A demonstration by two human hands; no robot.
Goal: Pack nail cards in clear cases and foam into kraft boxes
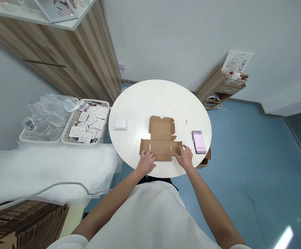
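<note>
A flattened cardboard box [161, 147], brown and die-cut with flaps and two narrow slots, lies unfolded on the round white table [132, 100]. My left hand [147, 163] rests at its near left corner, fingers apart and fingertips touching the cardboard, with the thumb off to the side. At the right end, my right hand [185, 157] has thumb and fingers about the side flap, which looks slightly raised. To the left on the table is a small white packet [120, 124]. A phone [199, 142] with a blurred pinkish screen lies near the table's right edge.
Left of the table stand a white basket of printed cards [105, 129] and a tray of clear plastic packaging [49, 114]. White sheets [49, 169] and a grey cable [67, 183] lie nearer, above stacked cardboard [36, 221]. A small wooden shelf [212, 86] stands back right.
</note>
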